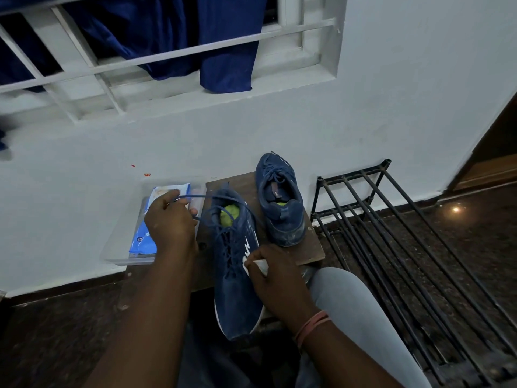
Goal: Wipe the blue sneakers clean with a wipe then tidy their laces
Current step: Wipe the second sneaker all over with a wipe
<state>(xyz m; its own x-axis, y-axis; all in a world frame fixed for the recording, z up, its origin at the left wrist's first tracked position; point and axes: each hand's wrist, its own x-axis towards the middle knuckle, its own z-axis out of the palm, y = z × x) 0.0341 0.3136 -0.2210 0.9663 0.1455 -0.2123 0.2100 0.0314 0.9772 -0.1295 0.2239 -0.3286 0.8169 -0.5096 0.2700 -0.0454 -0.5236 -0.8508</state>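
Two blue sneakers stand on a small brown stool (pixel 313 247). The near sneaker (pixel 237 298) points toward me, its toe past the stool's front edge, with a green insole showing. My left hand (pixel 170 219) pulls its loose blue lace (pixel 195 196) out to the left. My right hand (pixel 275 278) rests against the sneaker's right side and pinches a white wipe (pixel 258 266). The far sneaker (pixel 281 197) stands heel toward me with its laces tied and pale dirt on its sole.
A blue pack of wipes (pixel 145 242) lies in a clear plastic tray (pixel 114 253) left of the stool, against the white wall. A black metal rack (pixel 391 219) stands to the right. My grey-clad knee (pixel 344 298) is beside the stool. The floor is dark stone.
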